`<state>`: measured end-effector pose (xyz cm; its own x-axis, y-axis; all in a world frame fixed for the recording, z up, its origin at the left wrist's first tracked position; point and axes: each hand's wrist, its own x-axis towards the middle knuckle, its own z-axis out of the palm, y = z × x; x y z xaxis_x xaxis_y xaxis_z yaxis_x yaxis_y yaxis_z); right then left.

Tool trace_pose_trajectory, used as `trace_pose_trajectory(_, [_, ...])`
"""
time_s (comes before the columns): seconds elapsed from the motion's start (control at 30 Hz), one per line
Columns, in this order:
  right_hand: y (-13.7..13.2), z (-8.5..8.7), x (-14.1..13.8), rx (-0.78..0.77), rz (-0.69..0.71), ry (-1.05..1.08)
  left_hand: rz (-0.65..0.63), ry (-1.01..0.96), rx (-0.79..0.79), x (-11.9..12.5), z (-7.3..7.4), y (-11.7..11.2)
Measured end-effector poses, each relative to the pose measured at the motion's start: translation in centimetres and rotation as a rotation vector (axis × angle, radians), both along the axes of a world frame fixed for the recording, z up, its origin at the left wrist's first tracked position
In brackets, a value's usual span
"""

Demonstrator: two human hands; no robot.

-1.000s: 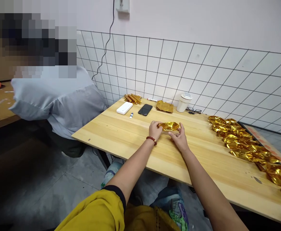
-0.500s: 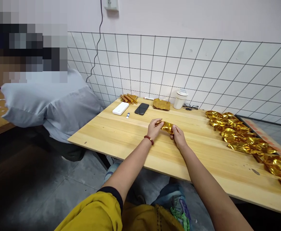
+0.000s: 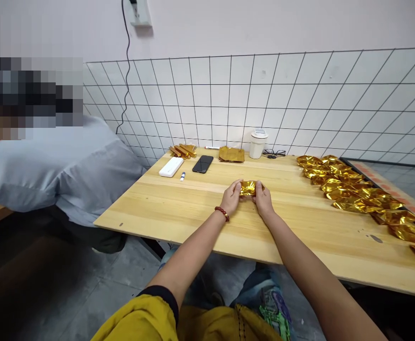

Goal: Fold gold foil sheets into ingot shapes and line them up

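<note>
Between my two hands, above the wooden table (image 3: 179, 203), is a small piece of shiny gold foil paper (image 3: 248, 188). My left hand (image 3: 231, 196) is closed on its left end, and my right hand (image 3: 263, 198) grips the right end with the thumb on top. The fingers under the foil are mostly hidden. Several folded gold foil pieces (image 3: 352, 189) lie in overlapping rows on the right of the table. A flat stack of gold paper (image 3: 231, 154) sits beyond my hands.
Toward the back lie a black phone (image 3: 203, 164), a white power bank (image 3: 171, 167), a small blue-and-white tube (image 3: 182, 176) and gold paper strips (image 3: 183, 151). A white lidded cup (image 3: 258, 143) stands beside eyeglasses (image 3: 274, 153). A person in a grey shirt (image 3: 68, 166) sits at left.
Both hands have turned the foil so that it lies more level and its broad face shows. The camera view has shifted slightly.
</note>
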<state>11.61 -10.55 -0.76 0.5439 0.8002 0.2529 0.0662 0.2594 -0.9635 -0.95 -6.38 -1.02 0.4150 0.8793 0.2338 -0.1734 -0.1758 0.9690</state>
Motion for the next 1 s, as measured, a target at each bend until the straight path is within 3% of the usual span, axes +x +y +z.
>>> trace_pose_trajectory(0.13, [-0.1, -0.3, 0.2, 0.000, -0.005, -0.118, 0.004, -0.022, -0.038, 0.0, 0.0, 0.3])
trace_pose_trajectory(0.47, [-0.6, 0.3, -0.4, 0.010, 0.099, -0.044, 0.021, -0.202, -0.111, -0.4, 1.5, -0.7])
trace_pose_trajectory(0.77, [-0.9, 0.1, -0.5, 0.062, 0.119, -0.163, 0.029, -0.262, -0.179, -0.5, 1.2, -0.3])
trace_pose_trajectory(1.0, [-0.7, 0.2, -0.3, 0.036, 0.050, -0.068, -0.012, -0.226, -0.177, -0.3, 1.5, -0.5])
